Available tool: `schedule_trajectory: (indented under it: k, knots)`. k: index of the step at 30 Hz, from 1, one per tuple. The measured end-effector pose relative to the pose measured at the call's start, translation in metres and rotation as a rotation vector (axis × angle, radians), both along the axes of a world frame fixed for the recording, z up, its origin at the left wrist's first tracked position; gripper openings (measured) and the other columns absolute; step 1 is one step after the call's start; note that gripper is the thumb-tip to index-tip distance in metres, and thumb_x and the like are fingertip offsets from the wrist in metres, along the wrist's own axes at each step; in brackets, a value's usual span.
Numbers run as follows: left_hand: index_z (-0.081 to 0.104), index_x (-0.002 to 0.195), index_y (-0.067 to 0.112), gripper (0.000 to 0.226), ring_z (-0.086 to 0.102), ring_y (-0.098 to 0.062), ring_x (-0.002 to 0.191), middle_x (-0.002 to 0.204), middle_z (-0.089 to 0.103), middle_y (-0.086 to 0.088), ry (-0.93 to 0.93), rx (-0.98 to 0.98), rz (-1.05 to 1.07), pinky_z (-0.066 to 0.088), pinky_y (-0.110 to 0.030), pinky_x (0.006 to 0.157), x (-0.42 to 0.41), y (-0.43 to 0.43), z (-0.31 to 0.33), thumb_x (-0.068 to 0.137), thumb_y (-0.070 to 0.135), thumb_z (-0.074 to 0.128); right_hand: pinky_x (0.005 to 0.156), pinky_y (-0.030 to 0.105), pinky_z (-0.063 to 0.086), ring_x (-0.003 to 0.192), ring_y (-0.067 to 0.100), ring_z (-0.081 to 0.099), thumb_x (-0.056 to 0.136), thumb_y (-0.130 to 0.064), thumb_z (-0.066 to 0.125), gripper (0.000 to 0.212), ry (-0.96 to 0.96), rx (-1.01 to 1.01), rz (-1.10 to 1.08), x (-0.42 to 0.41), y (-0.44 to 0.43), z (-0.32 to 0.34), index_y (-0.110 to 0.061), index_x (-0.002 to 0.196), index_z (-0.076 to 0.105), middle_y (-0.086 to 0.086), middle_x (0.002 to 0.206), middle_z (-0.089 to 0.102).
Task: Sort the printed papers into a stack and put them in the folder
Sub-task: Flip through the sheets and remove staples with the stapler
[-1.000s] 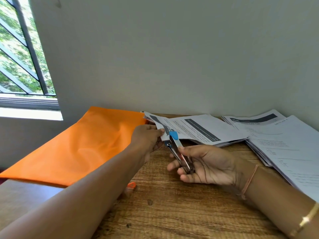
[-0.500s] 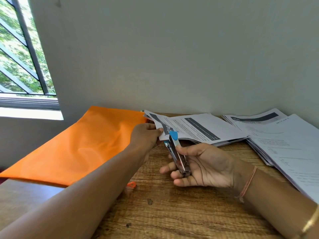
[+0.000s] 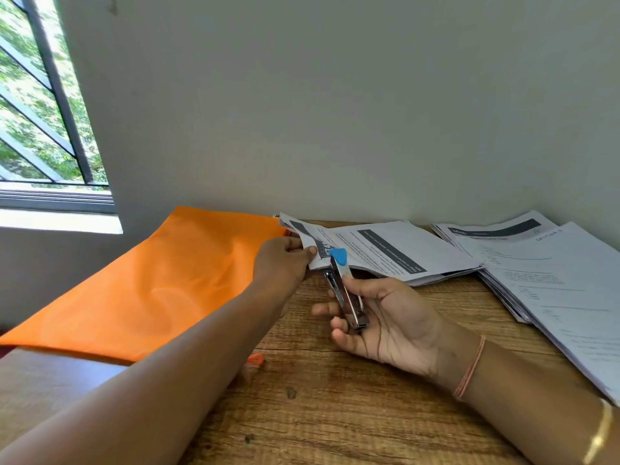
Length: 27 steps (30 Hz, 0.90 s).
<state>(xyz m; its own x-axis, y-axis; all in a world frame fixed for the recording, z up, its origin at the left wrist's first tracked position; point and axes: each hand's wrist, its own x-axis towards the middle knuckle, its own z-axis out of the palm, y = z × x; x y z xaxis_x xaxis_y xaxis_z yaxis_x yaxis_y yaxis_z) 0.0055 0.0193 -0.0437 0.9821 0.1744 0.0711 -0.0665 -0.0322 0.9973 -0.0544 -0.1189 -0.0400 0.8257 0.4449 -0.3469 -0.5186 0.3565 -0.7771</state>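
Printed papers (image 3: 385,253) in a loose, uneven stack against the wall, near left corner lifted and pinched between thumb on top and curled fingers beneath of the left hand (image 3: 281,263). Metal stapler (image 3: 345,290) gripped in the right hand (image 3: 385,317), palm up, thumb against its side, fingers loosely curled under it. Blue-tipped mouth set over that same pinched corner, just right of the left thumb. Stapler squeezed fully down or not: cannot tell. Print on the top sheet too small and skewed to read, apart from dark header bands. Lower sheets hidden under the top one, only edges showing. Second pile of papers (image 3: 536,273) well right of the right hand's fingers, cut off by the frame edge. Orange folder (image 3: 151,280) flat on the wooden table (image 3: 335,414), left of the left hand, its far right corner meeting the stack behind the knuckles. Small orange object (image 3: 255,359) near the left forearm, below both sets of fingers, half hidden and too small to identify. Thread band (image 3: 469,367) on the right wrist; gold bangle (image 3: 600,434) partly cut off at lower right. Window (image 3: 40,112) with dark bars far up left, foliage outside blurred.
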Motion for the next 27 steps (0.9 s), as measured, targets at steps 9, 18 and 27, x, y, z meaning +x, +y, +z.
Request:
schedule_trajectory:
  k: [9, 18, 27]
  knots:
    - [0.06, 0.081, 0.02, 0.014, 0.064, -0.01, 0.072, 0.081, 0.067, 0.001, -0.041, 0.05, 0.012, 0.054, -0.027, 0.066, 0.0026, 0.001, -0.0023, 0.091, 0.011, 0.06, 0.04, 0.022, 0.049, 0.045, 0.014, 0.051, 0.096, -0.025, 0.047, 0.022, -0.017, 0.028, -0.129, -0.0034, 0.007, -0.001, -0.004, 0.104, 0.053, 0.016, 0.073, 0.063]
    - [0.062, 0.079, 0.019, 0.016, 0.066, -0.017, 0.078, 0.082, 0.069, -0.002, -0.019, 0.019, 0.021, 0.055, -0.04, 0.084, 0.0045, 0.0027, -0.0001, 0.09, 0.008, 0.06, 0.038, 0.02, 0.045, 0.043, 0.011, 0.049, 0.093, -0.032, 0.051, 0.03, -0.035, 0.01, -0.193, -0.0037, 0.0072, -0.0017, -0.005, 0.103, 0.06, 0.01, 0.07, 0.064]
    - [0.06, 0.078, 0.026, 0.018, 0.067, -0.024, 0.088, 0.087, 0.069, -0.004, -0.114, 0.15, 0.022, 0.054, -0.048, 0.083, 0.0019, -0.0007, 0.0013, 0.089, 0.013, 0.063, 0.038, 0.019, 0.043, 0.042, 0.011, 0.047, 0.093, -0.033, 0.052, 0.026, -0.049, 0.005, -0.215, -0.0054, 0.0085, 0.0007, -0.008, 0.099, 0.059, 0.009, 0.066, 0.063]
